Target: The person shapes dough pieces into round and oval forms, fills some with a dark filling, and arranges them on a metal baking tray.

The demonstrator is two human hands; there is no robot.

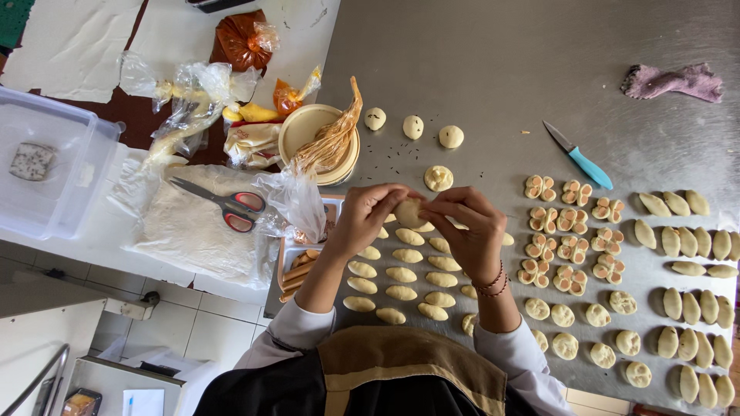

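Above the rows of shaped dough [401,273] | dough ball [409,213] pale, round, mostly hidden by fingers | left hand [368,212] and right hand [468,225] both pinch it over the tabletop [493,62]

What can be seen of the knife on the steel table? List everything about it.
The knife is a small paring type with a turquoise plastic-looking handle and a short, pointed, silver blade. It lies flat on the bare steel table, angled diagonally: the blade tip points up-left in the picture, the handle down-right. Nothing touches it; neither hand is near it. It rests just above the top row of sausage-filled flower-shaped dough pieces, with a crumpled purple cloth farther up-right. Whether the blade is clean cannot be told.
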